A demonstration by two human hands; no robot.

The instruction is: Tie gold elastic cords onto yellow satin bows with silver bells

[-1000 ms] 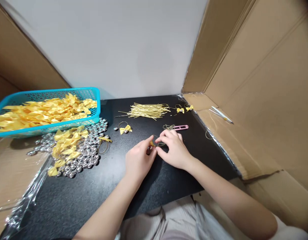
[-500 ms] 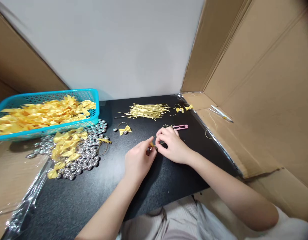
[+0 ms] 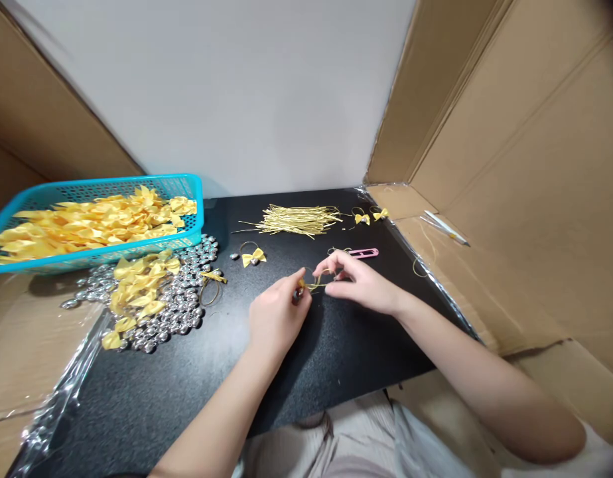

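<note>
My left hand (image 3: 279, 309) is closed over the middle of the black table, pinching a small yellow bow (image 3: 301, 283) between thumb and fingers. Something shiny shows beside the bow, mostly covered by the fingers. From this grip a thin gold wire (image 3: 316, 285) loops out to the right. Around the loop's far end is my right hand (image 3: 359, 282), its thumb and forefinger parted and the other fingers curled. Behind that hand lies a pink thread snipper or clip (image 3: 363, 253), partly covered.
At the left, a blue basket (image 3: 200, 219) holds many yellow bows. Silver bells or beads (image 3: 182, 315) and loose bows (image 3: 142, 285) spread before it. Gold wire ties (image 3: 301, 220) lie at the back. Finished-looking bow (image 3: 254, 257) rests ahead. Cardboard (image 3: 485, 166) walls the right.
My right thumb and forefinger have spread apart and moved slightly right, showing more of the gold wire loop. My left hand keeps its grip on the bow. The view has shifted slightly.
</note>
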